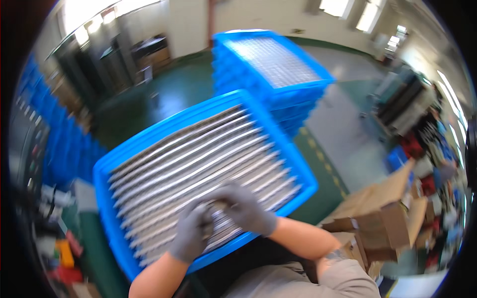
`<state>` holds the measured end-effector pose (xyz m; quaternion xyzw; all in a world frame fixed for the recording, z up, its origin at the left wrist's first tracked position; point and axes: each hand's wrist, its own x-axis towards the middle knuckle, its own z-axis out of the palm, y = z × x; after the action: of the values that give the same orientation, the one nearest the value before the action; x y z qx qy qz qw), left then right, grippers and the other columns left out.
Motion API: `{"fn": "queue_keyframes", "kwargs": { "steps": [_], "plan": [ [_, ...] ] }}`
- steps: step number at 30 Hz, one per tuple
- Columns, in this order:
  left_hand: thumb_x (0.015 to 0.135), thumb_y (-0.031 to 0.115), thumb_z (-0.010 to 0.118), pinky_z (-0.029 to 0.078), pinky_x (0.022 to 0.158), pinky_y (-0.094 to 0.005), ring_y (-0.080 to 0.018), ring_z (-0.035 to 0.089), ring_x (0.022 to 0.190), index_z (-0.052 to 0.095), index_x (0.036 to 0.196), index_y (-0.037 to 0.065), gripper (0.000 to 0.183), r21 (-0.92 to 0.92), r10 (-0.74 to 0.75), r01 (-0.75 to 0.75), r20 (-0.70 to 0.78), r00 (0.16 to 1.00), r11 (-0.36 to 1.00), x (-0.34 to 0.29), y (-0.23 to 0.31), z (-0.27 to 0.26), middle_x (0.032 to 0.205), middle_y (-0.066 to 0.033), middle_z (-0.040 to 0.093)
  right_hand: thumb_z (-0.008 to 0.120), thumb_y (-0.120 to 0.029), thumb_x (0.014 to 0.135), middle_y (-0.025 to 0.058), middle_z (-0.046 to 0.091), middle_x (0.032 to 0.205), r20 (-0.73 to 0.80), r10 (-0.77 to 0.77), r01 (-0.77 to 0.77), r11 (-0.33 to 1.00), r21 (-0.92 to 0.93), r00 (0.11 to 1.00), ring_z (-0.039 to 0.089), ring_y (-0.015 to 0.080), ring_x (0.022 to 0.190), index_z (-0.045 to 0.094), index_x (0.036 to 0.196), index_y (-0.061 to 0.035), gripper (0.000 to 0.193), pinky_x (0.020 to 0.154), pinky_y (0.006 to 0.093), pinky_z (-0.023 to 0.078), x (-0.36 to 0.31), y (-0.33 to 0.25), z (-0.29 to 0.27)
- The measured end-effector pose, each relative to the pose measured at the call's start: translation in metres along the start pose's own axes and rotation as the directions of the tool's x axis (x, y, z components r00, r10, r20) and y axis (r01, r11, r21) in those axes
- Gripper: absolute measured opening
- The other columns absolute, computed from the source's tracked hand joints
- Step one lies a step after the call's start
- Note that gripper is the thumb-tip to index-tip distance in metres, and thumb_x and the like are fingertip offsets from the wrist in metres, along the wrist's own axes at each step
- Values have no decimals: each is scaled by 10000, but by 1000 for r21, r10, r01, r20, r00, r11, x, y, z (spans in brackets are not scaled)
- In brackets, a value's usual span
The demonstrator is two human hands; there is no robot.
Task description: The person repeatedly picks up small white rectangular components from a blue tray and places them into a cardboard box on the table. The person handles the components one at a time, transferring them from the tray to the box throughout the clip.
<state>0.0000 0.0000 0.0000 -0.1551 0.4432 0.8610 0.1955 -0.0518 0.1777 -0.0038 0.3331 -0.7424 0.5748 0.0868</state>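
A blue crate (pixel 103 198) lies tilted across the middle of the view, filled with close rows of shiny, ridged metal parts (pixel 184 161). Over its near side, my left hand (pixel 193 231) in a grey glove is closed, with curled fingers facing the other hand. My right hand (pixel 247 208), gloved the same way, is closed too and meets the left at the fingertips. Something small and metallic-looking shows between the gloves, but blur and the fingers hide what it is. Both hands sit just above the rows; whether they touch them I cannot tell.
Beyond the crate rises a stack of blue crates (pixel 293 107) topped with metal parts. More blue crates (pixel 64 144) stand at the left. Opened cardboard boxes (pixel 392 223) are close on my right. A loaded cart (pixel 402 104) stands farther right, near assorted clutter.
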Motion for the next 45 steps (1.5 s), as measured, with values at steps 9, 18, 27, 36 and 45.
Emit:
{"fn": "queue_keyframes", "kwargs": {
  "steps": [9,18,27,36,45],
  "plan": [
    [1099,328,493,285,496,-233,-74,309,567,566,1170,59,287,-32,113,-110,104,988,993,-23,-3,-6,706,27,371,687,41,908,94,631,932,75,55,-54,998,-16,996,651,218,814,713,1099,-58,216,691,311,533,-1,-25,11],
    [1065,290,585,300,493,-239,-70,360,552,582,1105,40,254,73,191,-193,33,981,978,-16,-4,-1,681,21,429,712,-5,903,100,656,923,90,168,-166,986,-35,982,672,229,774,728,1065,-59,172,666,324,550,3,-27,5],
    [1063,244,582,323,483,-229,-59,389,548,598,1072,-1,245,210,176,-161,-54,983,964,-16,-7,-6,693,14,477,727,-110,842,105,640,865,306,-46,176,893,-414,951,658,321,771,688,989,-107,152,666,432,536,19,-26,-10],
    [1098,363,484,291,488,-249,-85,304,547,575,1099,21,354,30,50,-51,38,998,998,-13,-1,-5,680,7,372,703,-156,882,56,659,908,142,-26,135,520,-844,990,621,308,958,680,880,-128,37,846,445,465,99,87,-138],
    [1107,308,446,290,489,-252,-90,298,548,578,1105,12,324,2,11,-11,23,1000,1000,-13,1,-6,685,1,373,761,-139,825,1,676,1010,253,88,177,499,-848,963,579,247,1139,763,853,-157,33,1007,412,412,108,124,-137]
  ]
}}
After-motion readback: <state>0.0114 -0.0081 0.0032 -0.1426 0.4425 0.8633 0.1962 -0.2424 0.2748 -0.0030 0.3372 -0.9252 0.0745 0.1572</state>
